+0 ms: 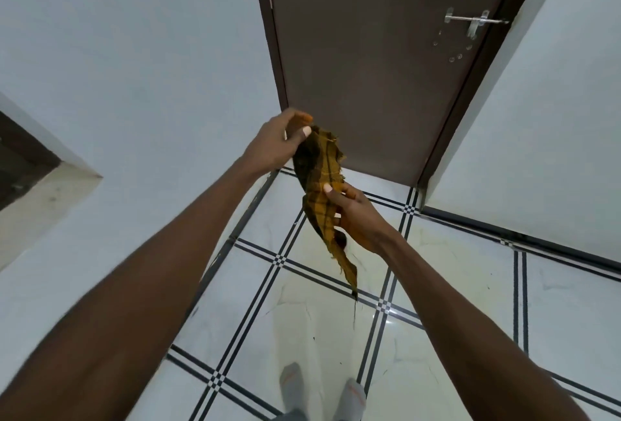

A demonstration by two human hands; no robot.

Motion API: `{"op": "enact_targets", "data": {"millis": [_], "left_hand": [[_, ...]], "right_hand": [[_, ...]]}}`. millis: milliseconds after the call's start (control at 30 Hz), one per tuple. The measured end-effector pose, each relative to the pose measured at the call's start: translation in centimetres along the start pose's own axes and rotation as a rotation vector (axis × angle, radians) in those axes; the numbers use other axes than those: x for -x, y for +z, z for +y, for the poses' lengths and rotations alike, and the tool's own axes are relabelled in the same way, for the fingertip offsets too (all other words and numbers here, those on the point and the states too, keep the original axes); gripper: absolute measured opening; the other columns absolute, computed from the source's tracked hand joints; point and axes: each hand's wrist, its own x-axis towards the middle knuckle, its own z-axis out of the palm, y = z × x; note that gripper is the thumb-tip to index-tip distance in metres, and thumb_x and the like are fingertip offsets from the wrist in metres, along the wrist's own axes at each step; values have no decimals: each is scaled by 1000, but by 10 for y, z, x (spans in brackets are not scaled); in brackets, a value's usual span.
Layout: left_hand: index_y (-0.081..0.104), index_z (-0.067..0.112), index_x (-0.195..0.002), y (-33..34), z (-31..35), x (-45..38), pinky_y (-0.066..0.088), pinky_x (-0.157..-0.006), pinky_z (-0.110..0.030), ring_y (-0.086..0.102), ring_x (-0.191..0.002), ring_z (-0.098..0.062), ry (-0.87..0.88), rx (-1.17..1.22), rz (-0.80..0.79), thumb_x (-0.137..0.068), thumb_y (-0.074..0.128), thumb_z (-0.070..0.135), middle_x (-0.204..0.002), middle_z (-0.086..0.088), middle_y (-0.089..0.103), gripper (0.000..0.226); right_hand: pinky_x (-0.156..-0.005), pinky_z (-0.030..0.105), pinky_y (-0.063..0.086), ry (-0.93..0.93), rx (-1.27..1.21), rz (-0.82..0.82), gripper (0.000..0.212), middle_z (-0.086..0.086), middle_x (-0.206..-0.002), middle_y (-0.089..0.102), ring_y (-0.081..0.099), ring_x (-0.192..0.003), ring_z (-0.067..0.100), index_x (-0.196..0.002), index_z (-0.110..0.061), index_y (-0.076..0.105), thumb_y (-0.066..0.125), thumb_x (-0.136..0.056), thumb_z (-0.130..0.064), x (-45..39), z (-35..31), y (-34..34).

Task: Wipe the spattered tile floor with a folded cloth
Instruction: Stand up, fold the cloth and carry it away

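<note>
Now I pinch the cloth (pixel 322 192) between left hand (pixel 279 145) and right hand (pixel 356 219), seemingly mid-fold; next it goes down to the tile floor (pixel 453 286).

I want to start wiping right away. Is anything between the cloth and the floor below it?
Nothing visible. The yellow checked cloth, held by left hand and right hand, hangs above bare white tile floor.

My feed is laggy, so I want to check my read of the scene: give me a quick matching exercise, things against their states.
Things:
1. yellow plaid cloth
2. dark brown door
3. silver sliding bolt
4. white tile floor with black stripes

States:
A. mounted on the door
B. shut
C. held up in both hands
D. under the feet, spattered

Pairs: 1-C, 2-B, 3-A, 4-D
</note>
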Motion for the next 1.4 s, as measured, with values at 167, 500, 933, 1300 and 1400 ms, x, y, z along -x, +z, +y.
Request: {"op": "enact_targets", "data": {"millis": [167,500,933,1300,1400], "left_hand": [[62,18,-120,52,-67,40,50,-104,-37,63,-116,-20,-305,184,30,-103,59,36,-124,-2,68,25],[64,6,-131,105,-115,90,49,-98,-33,65,-122,-27,-718,556,-227,-107,40,53,-129,-12,70,59],[50,10,-149,111,-107,80,44,-113,-45,55,-138,-33,-748,1063,-202,-102,39,63,-148,-12,59,72],[53,7,-135,75,-113,71,54,-109,-48,64,-123,-35,-608,895,-67,-89,79,16,-133,-19,63,53],[57,9,-133,62,-109,64,57,-103,-43,68,-113,-27,-556,818,16,-89,79,12,-119,-8,69,50]], "right_hand": [[-100,45,56,63,-68,71,29,8,-118,73,70,-112,26,-126,-16,63,53,-108,-36,-3,11,3],[-81,42,61,188,-397,94,36,14,-118,77,78,-99,26,-128,-11,65,40,-111,-31,12,22,-3],[-80,41,61,234,-393,139,35,15,-117,74,71,-104,29,-132,-10,62,47,-109,-32,0,11,2],[-86,35,56,202,-18,215,21,6,-100,73,69,-101,24,-113,-14,69,54,-108,-27,-6,10,-12],[-78,30,56,171,151,249,20,6,-99,76,70,-102,24,-113,-9,73,67,-101,-23,-7,6,-23]]}}
